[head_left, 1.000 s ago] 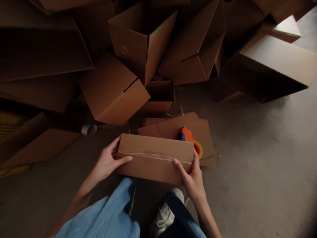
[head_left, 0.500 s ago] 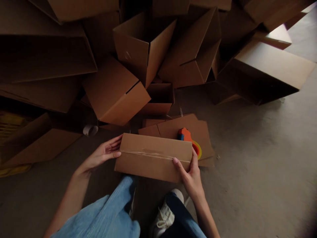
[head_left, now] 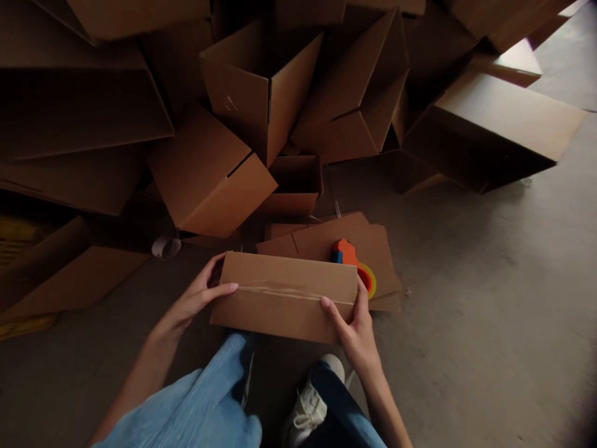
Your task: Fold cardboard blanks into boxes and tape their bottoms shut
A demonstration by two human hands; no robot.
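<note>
A closed brown cardboard box, with clear tape along its seam, is held level above my knees and shoes. My left hand grips its left end, thumb on the taped seam and fingers partly hidden behind the end. On the right end my right hand is wrapped round the corner, its thumb pressed on the front near the seam. Just behind the box, an orange tape dispenser with a yellow-rimmed roll lies on flattened cardboard sheets; the box covers part of it.
Many open cardboard boxes are piled across the back, and one stands close behind the sheets. A tape roll is on the floor at left. Yellow crates show at the left edge. Concrete floor stretches to the right.
My left hand has closed in on the box's left end, its thumb now lying on the seam. The right hand keeps its hold. The whole view has shifted slightly.
</note>
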